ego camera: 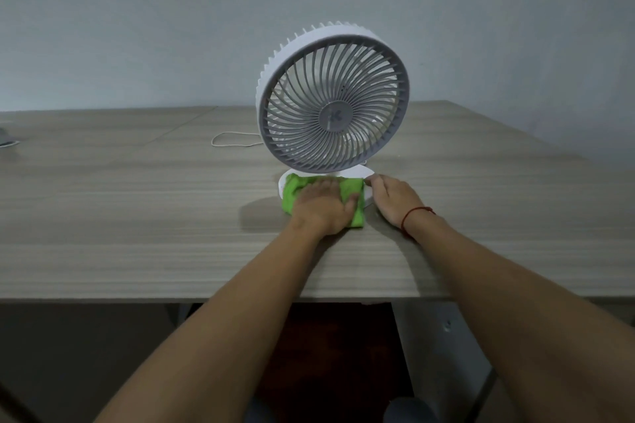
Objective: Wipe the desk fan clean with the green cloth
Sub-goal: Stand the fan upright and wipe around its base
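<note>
A white desk fan (pixel 332 98) with a grey spiral grille stands upright on the wooden desk, facing me. Its round white base (pixel 367 172) is mostly covered by the green cloth (pixel 353 197). My left hand (pixel 323 206) lies flat on the cloth with fingers spread, pressing it onto the base. My right hand (pixel 391 197) rests at the base's right edge, fingertips touching the rim, a red string around its wrist. The front of the base is hidden under the cloth and my left hand.
The wooden desk (pixel 137 216) reaches to a grey wall behind. A white cord (pixel 233 141) loops on the desk left of the fan. A grey object (pixel 7 141) lies at the far left edge. The desk's front edge runs below my forearms.
</note>
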`<state>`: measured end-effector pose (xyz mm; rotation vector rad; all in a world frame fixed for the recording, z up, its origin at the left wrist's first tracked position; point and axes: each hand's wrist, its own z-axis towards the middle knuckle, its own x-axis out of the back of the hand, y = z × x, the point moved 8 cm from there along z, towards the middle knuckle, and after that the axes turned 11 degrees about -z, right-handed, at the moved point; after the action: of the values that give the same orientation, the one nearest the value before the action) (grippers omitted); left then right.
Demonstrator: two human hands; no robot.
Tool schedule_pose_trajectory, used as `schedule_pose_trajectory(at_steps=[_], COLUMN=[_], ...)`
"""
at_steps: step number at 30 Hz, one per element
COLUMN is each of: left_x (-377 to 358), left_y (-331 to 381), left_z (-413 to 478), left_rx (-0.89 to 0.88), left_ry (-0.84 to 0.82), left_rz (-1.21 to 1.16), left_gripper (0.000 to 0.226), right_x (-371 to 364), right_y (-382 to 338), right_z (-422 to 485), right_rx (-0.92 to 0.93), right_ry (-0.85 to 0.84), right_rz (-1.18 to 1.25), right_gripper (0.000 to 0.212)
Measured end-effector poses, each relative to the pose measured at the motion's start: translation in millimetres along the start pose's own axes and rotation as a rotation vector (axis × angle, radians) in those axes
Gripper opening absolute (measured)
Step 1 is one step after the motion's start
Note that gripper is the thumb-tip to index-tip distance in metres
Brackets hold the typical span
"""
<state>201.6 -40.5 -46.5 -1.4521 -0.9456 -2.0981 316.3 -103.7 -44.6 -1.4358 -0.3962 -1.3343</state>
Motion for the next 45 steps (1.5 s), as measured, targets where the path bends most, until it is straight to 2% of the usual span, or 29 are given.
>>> schedule_pose_trajectory(at_steps=[5, 8, 12, 16, 20, 23, 27, 33, 36, 42, 45], left_x=[0, -1, 3, 4, 6, 7, -3, -9, -8, -1, 3], left_y=[-36, -32, -33, -59, -91, -96, -85, -17, -13, -61, -105], left_z=[16, 12, 15, 39, 54, 49, 28, -14, -8, 36, 41], left_rx=[0.066, -0.013, -0.088, 0.021, 0.176, 0.218, 0.178, -0.042, -0.085, 0.053, 0.229], left_ry=[-0.114, -0.124, -0.097, -0.109, -0.087, -0.036, -0.051, -0.099, -0.091, -0.089, -0.066], left_rz=[0.051, 0.067, 0.134, 0.105, -0.079, -0.156, -0.100, -0.062, -0.069, -0.128, -0.221], left_gripper=[0.076, 0.071, 0.065, 0.066, 0.064, 0.060, 0.063, 0.057, 0.055, 0.055, 0.059], right_x=[4, -4, -21, -26, -28, -25, -19, -16, -17, -18, -19], right_y=[-9, -17, -12, -9, -8, -11, -18, -26, -26, -19, -17], right_z=[10, 13, 18, 22, 22, 18, 10, 4, 3, 6, 7], right_rx=[0.047, 0.122, 0.164, 0.152, 0.128, 0.123, 0.147, 0.187, 0.188, 0.144, 0.127], right_ry=[0.021, -0.009, -0.055, -0.089, -0.104, -0.103, -0.094, -0.101, -0.093, -0.086, -0.095], right_rz=[-0.120, -0.224, -0.187, -0.207, -0.207, -0.198, -0.196, -0.262, -0.243, -0.205, -0.183], right_gripper=[0.030, 0.038, 0.044, 0.047, 0.047, 0.048, 0.046, 0.046, 0.043, 0.044, 0.045])
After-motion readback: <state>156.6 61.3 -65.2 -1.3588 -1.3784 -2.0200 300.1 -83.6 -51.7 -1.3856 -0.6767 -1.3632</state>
